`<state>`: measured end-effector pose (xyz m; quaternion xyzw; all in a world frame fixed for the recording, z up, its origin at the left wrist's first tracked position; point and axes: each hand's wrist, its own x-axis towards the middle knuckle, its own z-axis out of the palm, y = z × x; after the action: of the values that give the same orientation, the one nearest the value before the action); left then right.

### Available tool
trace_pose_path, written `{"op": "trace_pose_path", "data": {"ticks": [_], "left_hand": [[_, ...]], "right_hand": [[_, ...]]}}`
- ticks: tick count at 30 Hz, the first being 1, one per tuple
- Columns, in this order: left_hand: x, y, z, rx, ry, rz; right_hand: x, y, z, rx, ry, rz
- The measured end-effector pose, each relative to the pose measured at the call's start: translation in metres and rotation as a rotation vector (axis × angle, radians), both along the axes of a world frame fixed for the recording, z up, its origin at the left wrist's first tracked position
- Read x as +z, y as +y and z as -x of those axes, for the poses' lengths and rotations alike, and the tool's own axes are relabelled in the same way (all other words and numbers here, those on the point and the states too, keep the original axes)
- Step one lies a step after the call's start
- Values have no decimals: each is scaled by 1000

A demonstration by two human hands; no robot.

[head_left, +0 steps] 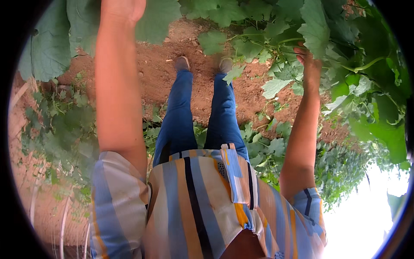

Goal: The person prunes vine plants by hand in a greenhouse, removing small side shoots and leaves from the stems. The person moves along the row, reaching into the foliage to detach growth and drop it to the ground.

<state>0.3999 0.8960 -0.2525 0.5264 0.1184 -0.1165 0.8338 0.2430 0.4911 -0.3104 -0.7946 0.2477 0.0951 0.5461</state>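
At the top edge, my left hand [127, 8] is cut off, with only the wrist and heel of the palm in view beside large green leaves [158, 22]. Its fingers are out of sight. On the other side, my right hand [305, 56] reaches in among the stems and leaves of a climbing vine [284, 45]. A broad lobed leaf [315, 30] hangs over part of that hand, and the visible fingers are bent near a thin stem. Whether they grip it is hidden.
Reddish-brown soil [203, 97] lies underfoot, around my shoes [182, 63]. Dense foliage [372, 97] rises on the right. Low leafy plants [64, 129] grow on the left, near pale thin poles or strips [64, 223]. Bright light comes in at the lower right.
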Motion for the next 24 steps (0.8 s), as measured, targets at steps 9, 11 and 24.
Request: {"op": "trace_pose_path", "data": {"ticks": [9, 11, 24], "left_hand": [[-89, -67, 41, -50, 483, -154], [-110, -82, 32, -49, 580, -184], [-188, -137, 16, 112, 527, -326]], "right_hand": [[-21, 22, -1, -382, -73, -227], [-22, 22, -1, -403, -94, -250], [-56, -38, 9, -376, -150, -220]]}}
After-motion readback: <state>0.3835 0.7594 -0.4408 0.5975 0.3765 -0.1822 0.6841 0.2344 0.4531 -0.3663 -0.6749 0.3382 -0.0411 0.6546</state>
